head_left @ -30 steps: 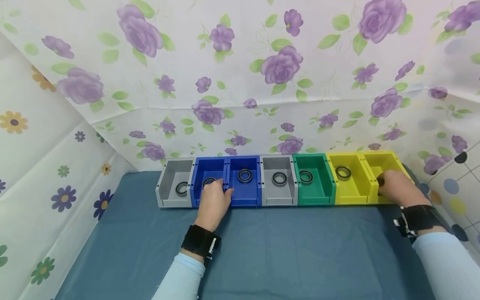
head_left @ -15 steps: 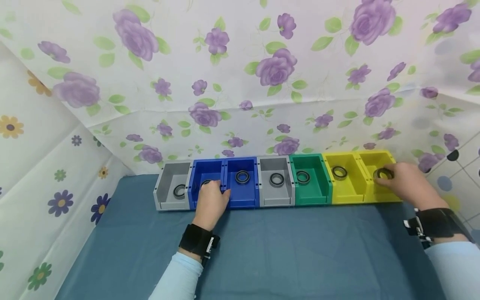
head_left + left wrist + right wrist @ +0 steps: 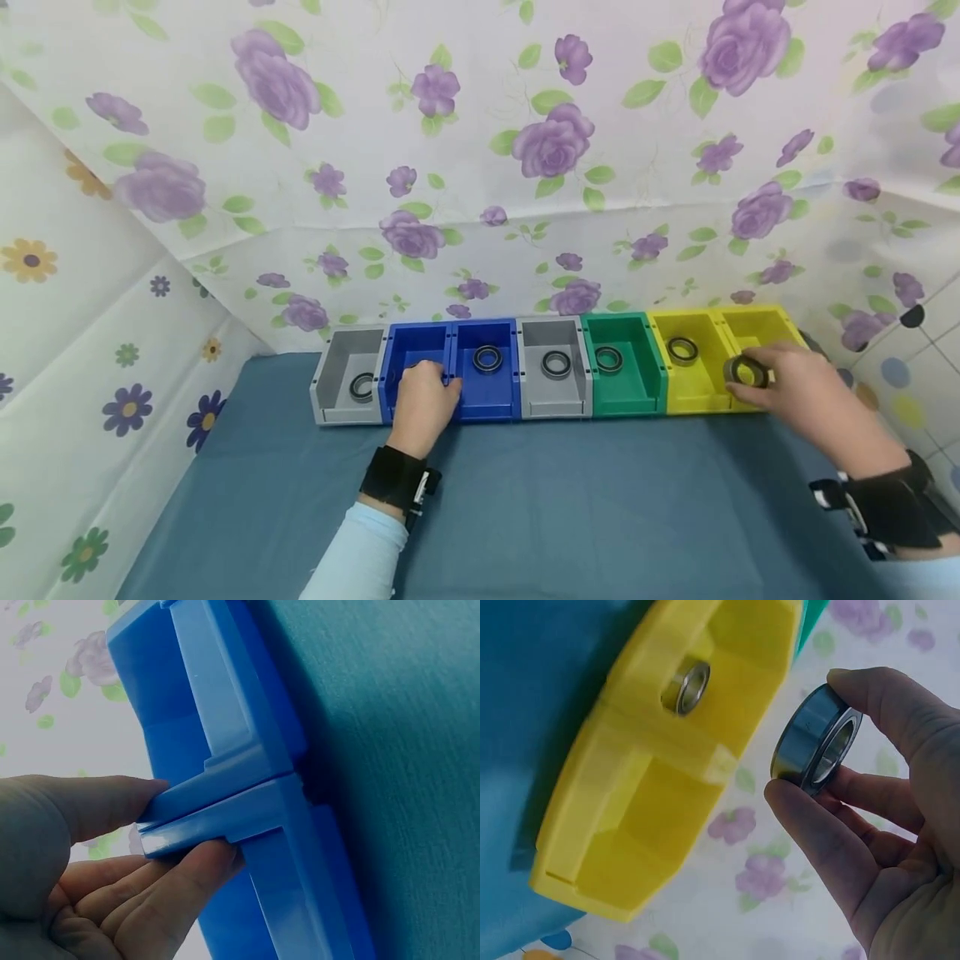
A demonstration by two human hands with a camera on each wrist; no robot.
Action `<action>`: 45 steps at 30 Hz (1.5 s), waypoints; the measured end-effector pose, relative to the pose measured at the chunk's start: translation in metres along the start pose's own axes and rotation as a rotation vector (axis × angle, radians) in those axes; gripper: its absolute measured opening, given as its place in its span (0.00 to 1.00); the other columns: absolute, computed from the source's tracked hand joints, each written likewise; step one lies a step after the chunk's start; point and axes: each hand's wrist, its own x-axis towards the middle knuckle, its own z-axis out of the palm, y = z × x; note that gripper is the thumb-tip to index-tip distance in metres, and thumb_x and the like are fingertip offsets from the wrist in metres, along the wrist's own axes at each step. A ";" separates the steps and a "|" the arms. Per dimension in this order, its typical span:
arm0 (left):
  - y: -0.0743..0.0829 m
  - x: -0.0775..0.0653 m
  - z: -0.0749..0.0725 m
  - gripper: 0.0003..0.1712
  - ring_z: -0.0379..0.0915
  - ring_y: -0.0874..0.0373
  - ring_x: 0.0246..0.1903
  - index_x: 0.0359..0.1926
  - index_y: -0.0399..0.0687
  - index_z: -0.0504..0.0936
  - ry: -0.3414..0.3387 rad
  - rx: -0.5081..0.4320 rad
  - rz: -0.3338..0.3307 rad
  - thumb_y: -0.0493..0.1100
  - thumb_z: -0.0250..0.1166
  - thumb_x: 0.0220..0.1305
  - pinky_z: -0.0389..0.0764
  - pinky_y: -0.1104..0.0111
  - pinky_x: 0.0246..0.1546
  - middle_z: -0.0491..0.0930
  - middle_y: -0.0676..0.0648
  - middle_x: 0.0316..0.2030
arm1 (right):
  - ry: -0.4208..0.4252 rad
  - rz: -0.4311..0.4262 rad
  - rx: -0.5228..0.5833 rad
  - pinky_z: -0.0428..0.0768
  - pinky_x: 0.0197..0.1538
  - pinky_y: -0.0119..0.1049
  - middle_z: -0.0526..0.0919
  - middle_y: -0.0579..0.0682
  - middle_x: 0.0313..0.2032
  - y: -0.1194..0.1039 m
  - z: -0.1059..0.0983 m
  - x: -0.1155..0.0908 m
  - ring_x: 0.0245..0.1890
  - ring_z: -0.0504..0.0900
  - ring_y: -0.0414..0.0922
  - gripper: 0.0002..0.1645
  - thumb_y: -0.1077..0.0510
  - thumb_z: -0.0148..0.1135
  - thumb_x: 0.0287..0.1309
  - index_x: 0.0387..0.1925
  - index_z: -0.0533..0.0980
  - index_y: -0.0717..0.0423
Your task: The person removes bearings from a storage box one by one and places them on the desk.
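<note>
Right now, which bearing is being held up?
The bearing pinched in the right hand, near the yellow bins; the other visible bearings lie in bins, not in a hand.

A blue cloth (image 3: 540, 508) spreads below. On it, 7 grey, blue, green and yellow bins (image 3: 557, 411) form 1 row.

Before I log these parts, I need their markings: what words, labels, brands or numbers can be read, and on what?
No readable text in any view.
Bearing in the right hand: no lettering can be made out.
Bins: none visible.
Wrist straps: pale patches too small to tell.
</note>
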 end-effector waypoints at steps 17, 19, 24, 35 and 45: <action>-0.001 0.000 0.003 0.14 0.72 0.62 0.25 0.39 0.40 0.82 0.003 0.008 -0.016 0.47 0.64 0.59 0.74 0.71 0.21 0.80 0.45 0.35 | -0.108 -0.067 -0.005 0.77 0.32 0.41 0.77 0.56 0.36 -0.035 0.047 -0.035 0.34 0.77 0.50 0.33 0.47 0.74 0.38 0.43 0.78 0.65; -0.001 0.000 0.002 0.13 0.72 0.62 0.25 0.38 0.41 0.82 0.004 0.004 -0.015 0.47 0.64 0.59 0.73 0.70 0.20 0.80 0.45 0.34 | -0.148 -0.043 0.002 0.77 0.33 0.42 0.77 0.55 0.37 -0.033 0.054 -0.036 0.35 0.77 0.49 0.32 0.46 0.74 0.39 0.44 0.78 0.63; 0.000 0.000 0.002 0.16 0.77 0.58 0.33 0.42 0.39 0.82 0.009 0.006 -0.024 0.47 0.64 0.59 0.78 0.65 0.28 0.80 0.43 0.39 | -0.207 -0.040 0.017 0.76 0.33 0.42 0.77 0.54 0.38 -0.034 0.067 -0.040 0.36 0.76 0.48 0.33 0.45 0.74 0.38 0.44 0.78 0.62; -0.004 -0.004 0.001 0.20 0.75 0.52 0.44 0.47 0.37 0.80 -0.002 -0.009 -0.030 0.47 0.65 0.58 0.77 0.61 0.38 0.78 0.40 0.46 | -0.308 -0.024 0.046 0.76 0.35 0.40 0.78 0.48 0.37 -0.043 0.084 -0.042 0.36 0.75 0.43 0.31 0.45 0.75 0.36 0.43 0.79 0.58; -0.002 -0.002 0.003 0.20 0.77 0.53 0.41 0.46 0.37 0.81 0.009 -0.005 0.003 0.47 0.65 0.58 0.78 0.62 0.35 0.79 0.40 0.45 | -0.373 -0.019 0.064 0.76 0.37 0.40 0.77 0.45 0.37 -0.041 0.088 -0.042 0.37 0.75 0.41 0.30 0.44 0.75 0.35 0.43 0.80 0.53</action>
